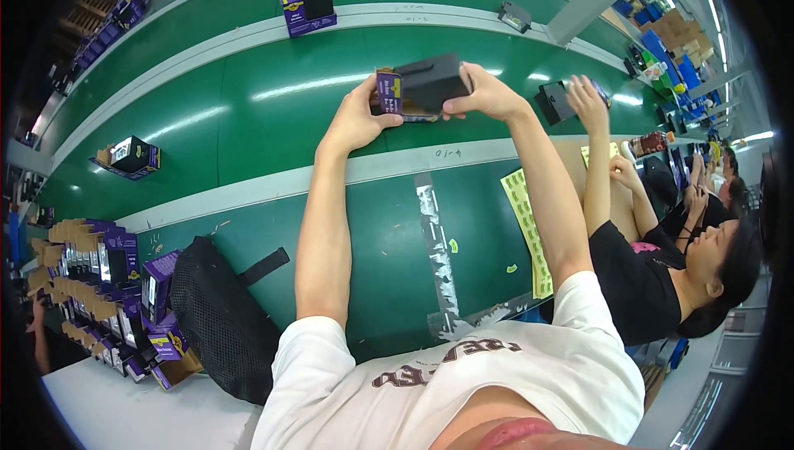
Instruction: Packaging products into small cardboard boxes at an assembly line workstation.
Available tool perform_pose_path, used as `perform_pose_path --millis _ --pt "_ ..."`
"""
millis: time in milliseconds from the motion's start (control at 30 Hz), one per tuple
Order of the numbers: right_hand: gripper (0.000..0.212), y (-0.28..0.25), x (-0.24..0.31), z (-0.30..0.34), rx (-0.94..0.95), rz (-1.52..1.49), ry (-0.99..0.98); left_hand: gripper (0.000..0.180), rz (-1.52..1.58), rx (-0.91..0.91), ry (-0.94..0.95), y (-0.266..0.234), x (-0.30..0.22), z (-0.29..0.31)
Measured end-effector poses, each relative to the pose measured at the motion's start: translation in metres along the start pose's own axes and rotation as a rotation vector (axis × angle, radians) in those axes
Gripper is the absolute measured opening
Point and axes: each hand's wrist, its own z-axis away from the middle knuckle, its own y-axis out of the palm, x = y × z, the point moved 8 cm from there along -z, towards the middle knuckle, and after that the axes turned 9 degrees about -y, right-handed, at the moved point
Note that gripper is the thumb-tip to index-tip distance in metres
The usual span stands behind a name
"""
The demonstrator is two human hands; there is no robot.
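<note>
Both my arms reach out over the green conveyor belt (pixel 273 111). My left hand (pixel 357 117) grips a small purple carton (pixel 390 93) with yellow printing, its thumb along the near side. In my right hand (pixel 490 96) is a black box (pixel 434 84), fingers and thumb pinching its right end. The black box is tilted and slightly blurred, and its left end meets the purple carton. Whether that end sits inside the carton or only against it, I cannot tell.
Black boxes in purple cartons stand at the far left (pixel 308 10) and left (pixel 128 156). Opened cartons (pixel 99 268) are stacked beside a black mesh bag (pixel 219 318). A yellow label sheet (pixel 528 235) lies right. A co-worker's hand (pixel 585 107) is near another black box (pixel 552 102).
</note>
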Motion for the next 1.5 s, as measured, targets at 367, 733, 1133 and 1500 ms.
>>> perform_pose_path --millis 367,733,1133,1500 --pt "0.062 0.039 0.008 -0.04 0.09 0.616 0.292 0.059 0.023 0.011 0.018 -0.013 0.007 -0.001" --pt "0.079 0.036 -0.016 0.012 -0.351 0.483 -0.069 0.06 0.08 -0.231 0.05 -0.082 0.027 0.007" --pt "0.118 -0.124 -0.022 0.1 -0.074 1.359 0.325 0.045 -0.192 -1.375 0.776 -0.117 -0.073 0.085" --pt "0.076 -0.063 -0.023 0.063 -0.238 0.99 -0.003 0.081 -0.481 -0.148 0.568 0.083 -0.031 0.02"
